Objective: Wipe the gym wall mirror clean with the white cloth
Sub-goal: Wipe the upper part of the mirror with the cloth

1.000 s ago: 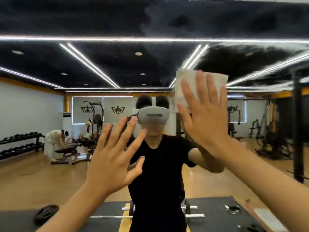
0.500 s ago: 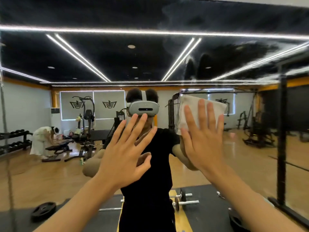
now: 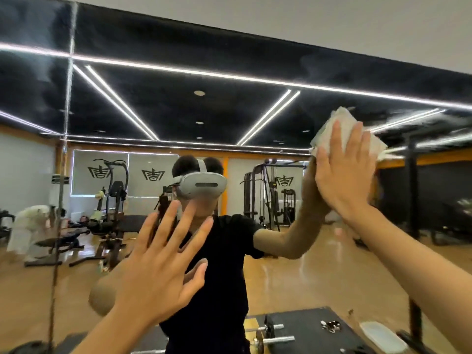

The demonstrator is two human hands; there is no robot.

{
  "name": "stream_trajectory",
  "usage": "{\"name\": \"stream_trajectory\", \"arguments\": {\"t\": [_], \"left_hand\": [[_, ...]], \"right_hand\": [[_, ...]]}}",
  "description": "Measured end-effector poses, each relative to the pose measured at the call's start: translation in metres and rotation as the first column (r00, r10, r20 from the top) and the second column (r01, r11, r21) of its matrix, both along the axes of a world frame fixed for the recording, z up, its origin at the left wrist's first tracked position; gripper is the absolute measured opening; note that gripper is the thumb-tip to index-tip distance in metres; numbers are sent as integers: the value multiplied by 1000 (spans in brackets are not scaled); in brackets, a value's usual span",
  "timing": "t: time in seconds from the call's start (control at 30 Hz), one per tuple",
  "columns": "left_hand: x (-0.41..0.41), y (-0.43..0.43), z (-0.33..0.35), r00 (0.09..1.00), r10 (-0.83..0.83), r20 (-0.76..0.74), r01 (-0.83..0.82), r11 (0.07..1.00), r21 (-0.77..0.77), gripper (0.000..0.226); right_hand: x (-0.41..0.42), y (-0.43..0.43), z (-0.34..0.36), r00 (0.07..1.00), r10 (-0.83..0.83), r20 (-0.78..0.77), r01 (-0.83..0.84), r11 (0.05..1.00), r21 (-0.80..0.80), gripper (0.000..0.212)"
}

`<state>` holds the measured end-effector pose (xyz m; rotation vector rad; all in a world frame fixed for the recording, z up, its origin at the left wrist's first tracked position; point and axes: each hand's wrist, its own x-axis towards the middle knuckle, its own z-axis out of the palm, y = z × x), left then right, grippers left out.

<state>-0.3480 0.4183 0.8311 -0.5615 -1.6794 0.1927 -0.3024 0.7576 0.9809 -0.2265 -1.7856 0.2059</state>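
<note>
Two hands met the mirror (image 3: pixel 281 34) mid-wipe: the left hand (image 3: pixel 158 264) flat and empty, fingers spread; the right hand (image 3: pixel 342 172), fingers extended, pressing the cloth (image 3: pixel 342 121) against the glass at upper right. Hazy smears above suggested the next pass should climb higher. Beyond, reflected weight machines (image 3: pixel 268 195) and a wooden floor (image 3: pixel 319 277) filled the gym.

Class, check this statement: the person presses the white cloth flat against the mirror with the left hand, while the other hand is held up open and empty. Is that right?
Not quite. The head view shows the right hand pressing the cloth flat against the mirror, not the left. The left hand is the one held up open and empty.
</note>
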Motion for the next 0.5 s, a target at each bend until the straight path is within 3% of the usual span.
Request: {"name": "stream_trajectory", "arguments": {"t": [0.17, 0.27, 0.4, 0.5], "left_hand": [[-3, -4, -1, 1000, -3, -8, 3, 1000, -2, 73], [-6, -7, -2, 999, -33, -13, 33, 999, -14, 73], [-3, -9, -1, 999, -43, -27, 43, 999, -6, 74], [-3, -6, -2, 999, -22, -27, 22, 1000, -10, 74]], "right_hand": [[-26, -162, -13, 992, 121, -30, -107, 950, 295, 67], [-32, -211, -17, 988, 156, 1, -139, 876, 462, 66], [-29, -154, -8, 989, 144, -13, -111, 811, 574, 61], [-19, -57, -5, 996, 70, -47, -46, 919, 392, 61]]}}
